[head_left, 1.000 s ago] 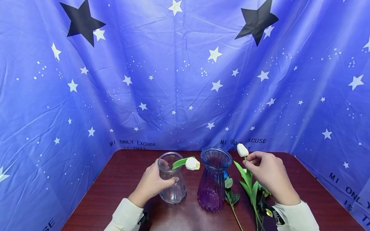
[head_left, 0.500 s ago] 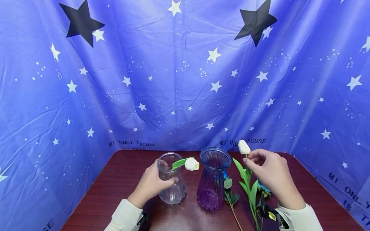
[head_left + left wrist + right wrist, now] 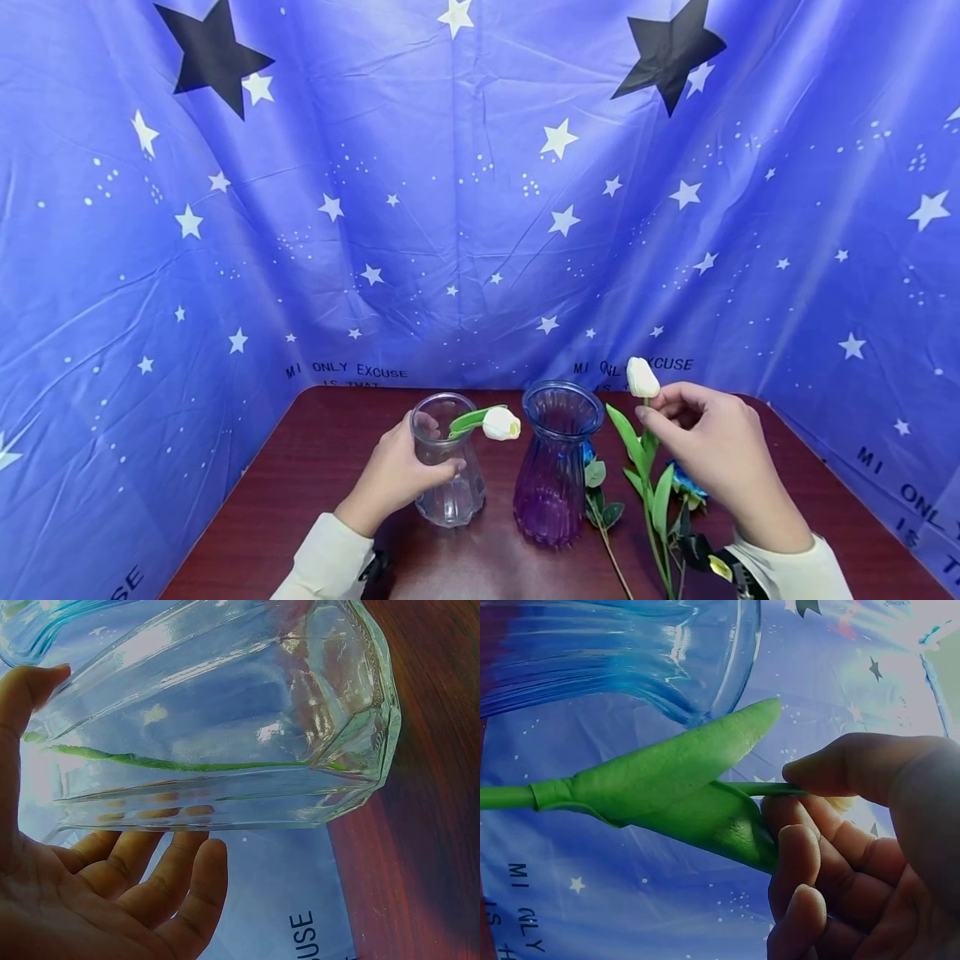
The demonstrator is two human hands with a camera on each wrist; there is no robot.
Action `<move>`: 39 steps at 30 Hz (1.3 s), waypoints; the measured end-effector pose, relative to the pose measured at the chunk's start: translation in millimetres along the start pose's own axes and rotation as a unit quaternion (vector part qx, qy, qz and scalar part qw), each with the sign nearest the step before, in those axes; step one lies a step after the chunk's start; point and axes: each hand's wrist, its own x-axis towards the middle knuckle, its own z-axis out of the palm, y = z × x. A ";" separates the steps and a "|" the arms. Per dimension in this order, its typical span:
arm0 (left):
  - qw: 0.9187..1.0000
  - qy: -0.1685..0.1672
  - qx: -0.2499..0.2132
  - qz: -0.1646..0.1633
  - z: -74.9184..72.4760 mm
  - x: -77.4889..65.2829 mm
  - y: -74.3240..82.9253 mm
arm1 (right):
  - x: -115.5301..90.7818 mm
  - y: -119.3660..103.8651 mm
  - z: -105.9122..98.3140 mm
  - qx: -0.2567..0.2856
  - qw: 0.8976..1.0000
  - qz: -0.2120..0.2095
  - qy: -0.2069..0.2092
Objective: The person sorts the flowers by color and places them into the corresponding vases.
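Observation:
My left hand [image 3: 401, 475] grips a clear glass vase [image 3: 452, 500] near its neck, thumb in front and fingers round the far side. A white tulip [image 3: 500, 423] leans out over this vase's rim to the right; its green stem [image 3: 165, 763] shows through the glass, reaching the base. My right hand [image 3: 716, 454] pinches a second white tulip [image 3: 642, 377] by the stem just under the bloom, between thumb and fingertips. That tulip stands roughly upright, its green leaves [image 3: 667, 769] below my fingers. Between the hands stands a blue-and-purple glass vase [image 3: 549, 492].
A leafy stem [image 3: 602, 508] lies right of the purple vase, a blue bloom partly behind the glass. Another blue flower [image 3: 686, 483] lies under my right hand. The dark red table [image 3: 255, 517] meets a blue star-printed cloth [image 3: 450, 250] on three sides.
My right hand has lifted the tulip slightly and moved it a little right, showing more of the blue flower beneath. My left hand and the clear vase stay in place.

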 end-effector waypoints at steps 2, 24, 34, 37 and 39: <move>1.000 -0.001 -0.001 -0.001 0.4 0.8 0.5 | -0.4 -0.3 -1.6 0.002 1.000 -0.001 0.002; 1.000 0.008 0.011 0.000 0.2 2.1 1.8 | -20.8 -30.4 -25.7 0.079 0.993 -0.022 0.084; 1.000 -0.001 0.003 0.004 1.2 3.7 -0.8 | -31.0 -39.4 -31.9 0.145 0.982 -0.032 0.114; 1.000 -0.003 0.002 0.002 0.9 2.6 -1.0 | -32.7 -42.0 -31.1 0.171 0.978 -0.047 0.112; 1.000 -0.003 0.002 0.000 0.1 1.9 -0.2 | -33.9 -43.6 -30.6 0.182 0.975 -0.061 0.113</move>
